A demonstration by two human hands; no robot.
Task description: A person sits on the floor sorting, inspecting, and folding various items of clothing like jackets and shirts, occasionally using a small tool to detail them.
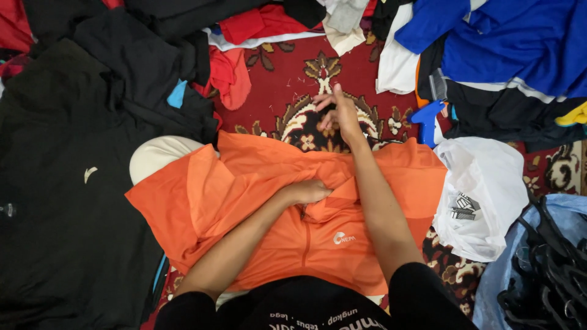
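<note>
An orange zip-front shirt [257, 183] lies spread across my lap and the red patterned carpet [287, 79]. My left hand [309, 191] is closed on a bunched fold of the orange cloth near the collar. My right hand [337, 110] reaches past the shirt's far edge, over the carpet, with its fingers apart and nothing in it. Both forearms lie over the shirt.
Black garments [67, 153] are piled at the left. Red clothes [244, 36] and blue and white ones [507, 43] lie at the back. A white plastic bag [483, 195], a blue plastic tool [426, 119] and black hangers in a pale bag [544, 269] sit at the right.
</note>
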